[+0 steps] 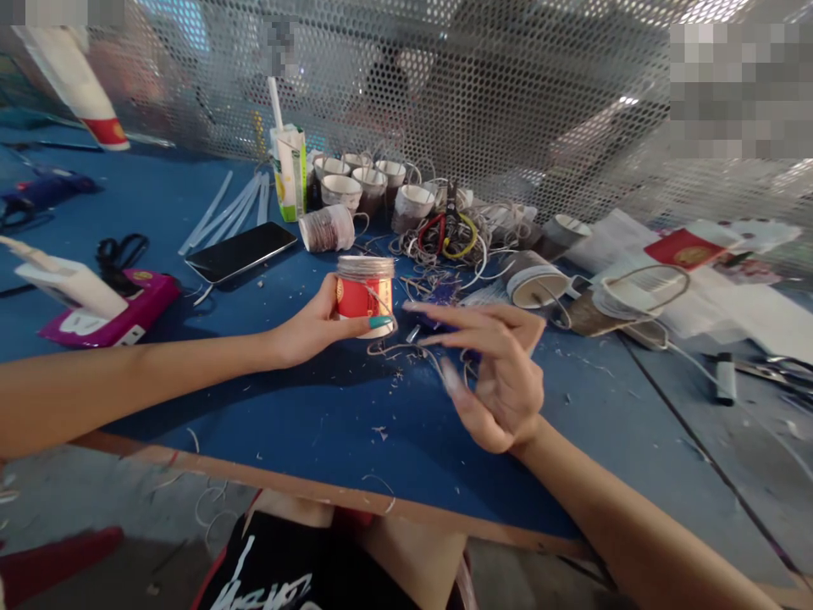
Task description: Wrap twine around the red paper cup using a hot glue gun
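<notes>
A left hand (311, 326) is clamped around a red and white paper cup (359, 298), holding it upright just above the desk (298, 424), its thumb across the lower front. Cord (364, 268) is wound around the cup's top, with a loose strand hanging below. The right hand (505, 368), slightly blurred, has its thumb and fingers apart beside that strand. If the left thumb eases, the winding could probably slacken; too hard a squeeze may dent the paper. The strand might also snag among the tangled scraps behind, near the pliers (452, 224).
</notes>
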### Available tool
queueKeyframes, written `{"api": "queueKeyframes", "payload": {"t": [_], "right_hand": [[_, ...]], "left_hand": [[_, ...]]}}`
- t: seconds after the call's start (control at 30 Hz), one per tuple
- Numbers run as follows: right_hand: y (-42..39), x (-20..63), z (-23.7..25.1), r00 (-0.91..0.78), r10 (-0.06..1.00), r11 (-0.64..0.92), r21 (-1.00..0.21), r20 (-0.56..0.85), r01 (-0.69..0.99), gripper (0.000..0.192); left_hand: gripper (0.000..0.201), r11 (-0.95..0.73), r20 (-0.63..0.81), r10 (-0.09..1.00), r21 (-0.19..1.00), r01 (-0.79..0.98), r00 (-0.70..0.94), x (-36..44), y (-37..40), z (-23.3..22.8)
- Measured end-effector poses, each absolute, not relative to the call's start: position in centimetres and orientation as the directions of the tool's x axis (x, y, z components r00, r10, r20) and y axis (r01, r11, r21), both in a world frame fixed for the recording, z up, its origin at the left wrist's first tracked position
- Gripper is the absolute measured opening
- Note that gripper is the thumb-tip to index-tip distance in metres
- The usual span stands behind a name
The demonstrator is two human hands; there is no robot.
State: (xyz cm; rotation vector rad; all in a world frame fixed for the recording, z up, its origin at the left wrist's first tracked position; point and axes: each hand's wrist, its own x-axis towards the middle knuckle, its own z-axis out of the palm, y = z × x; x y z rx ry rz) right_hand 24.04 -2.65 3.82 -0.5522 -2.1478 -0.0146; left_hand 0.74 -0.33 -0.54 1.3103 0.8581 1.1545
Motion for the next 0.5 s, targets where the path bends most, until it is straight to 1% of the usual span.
{"api": "queueKeyframes", "payload": {"t": [0.03,0.1,0.2,0.3,0.37,0.5], "right_hand": [[-2.8,24.0,3.7,-0.544,0.389,0.91,-0.219,0.743,0.352,0.029],[-2.7,23.9,3.4,-0.586,0.437,0.899,-0.313,0.682,0.307,0.024],[-2.2,23.9,2.6,-0.567,0.519,0.844,-0.489,0.64,0.219,0.02],[-1.8,23.9,2.1,-0.526,0.595,0.764,-0.632,0.608,0.134,0.025],[-1.7,23.8,2.0,-0.501,0.634,0.72,-0.686,0.589,0.105,0.027],[-1.7,23.7,2.0,-0.47,0.674,0.671,-0.738,0.57,0.068,0.03]], "left_hand": [[0.06,-0.115,0.147,0.956,0.984,-0.138,0.253,0.7,-0.3,-0.5],[0.058,-0.119,0.147,0.954,0.986,-0.119,0.262,0.6,-0.4,-0.5],[0.06,-0.106,0.131,0.946,0.99,-0.098,0.295,0.5,-0.5,-0.3],[0.062,-0.104,0.136,0.931,0.988,-0.11,0.34,0.5,-0.7,-0.2],[0.062,-0.108,0.147,0.919,0.986,-0.124,0.367,0.5,-0.7,-0.2],[0.062,-0.127,0.167,0.9,0.984,-0.123,0.403,0.4,-0.8,-0.1]]}}
